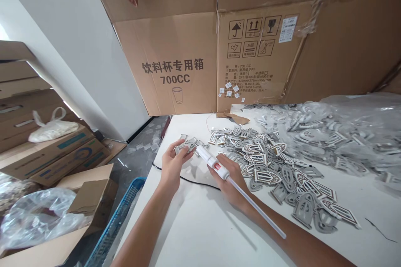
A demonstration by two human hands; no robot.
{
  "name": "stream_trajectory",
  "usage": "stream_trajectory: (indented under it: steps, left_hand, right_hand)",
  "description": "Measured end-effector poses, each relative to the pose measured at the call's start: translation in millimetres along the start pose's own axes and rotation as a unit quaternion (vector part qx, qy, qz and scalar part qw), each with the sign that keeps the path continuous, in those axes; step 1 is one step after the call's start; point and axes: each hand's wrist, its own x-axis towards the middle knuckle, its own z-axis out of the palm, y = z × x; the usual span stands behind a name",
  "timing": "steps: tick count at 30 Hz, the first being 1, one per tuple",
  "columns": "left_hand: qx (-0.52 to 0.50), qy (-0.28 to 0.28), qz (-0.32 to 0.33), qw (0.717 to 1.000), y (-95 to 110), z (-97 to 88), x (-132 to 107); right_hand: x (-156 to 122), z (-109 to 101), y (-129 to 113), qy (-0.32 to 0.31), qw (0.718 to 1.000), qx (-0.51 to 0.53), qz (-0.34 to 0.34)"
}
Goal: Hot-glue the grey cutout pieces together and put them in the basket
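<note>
In my right hand [230, 177] is a white hot glue gun [211, 160], its fingers wrapped round the handle. A long translucent glue stick [257, 206] sticks out of its back end, over my forearm. My left hand [175, 158] pinches a small grey-and-white window-shaped piece [185, 146] between thumb and fingers. The gun's nozzle points at this piece; whether it touches, I cannot tell. Just right of the hands lies a heap of similar arched window-shaped pieces [257, 158], some showing white fronts with dark outlines, others plain grey.
A black cord [197, 182] crosses the white table [200, 233]. Bagged pieces [313, 129] are heaped at the back right. Large cardboard boxes [178, 41] wall off the far edge. On the floor at left stand a blue basket [117, 217] and an open carton [103, 192].
</note>
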Motion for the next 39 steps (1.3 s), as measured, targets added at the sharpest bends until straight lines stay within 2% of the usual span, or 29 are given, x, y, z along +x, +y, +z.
stream_trajectory:
  steps: [6,11,28,39]
  left_hand:
    - [0.064,0.003,0.026,0.998,-1,-1.3,-3]
    - [0.059,0.022,0.046,0.997,-2,0.5,-3]
    - [0.060,0.016,0.049,0.997,-3,1.5,-5]
    - [0.091,0.021,0.085,0.992,-6,2.4,-5]
  right_hand:
    - [-2,4,6,-0.011,1.000,-0.013,0.000]
    - [-4,6,11,-0.026,1.000,-0.013,-0.004]
    - [-6,8,17,-0.028,0.997,-0.066,-0.010]
    - [-7,10,16,-0.022,0.996,-0.088,-0.017]
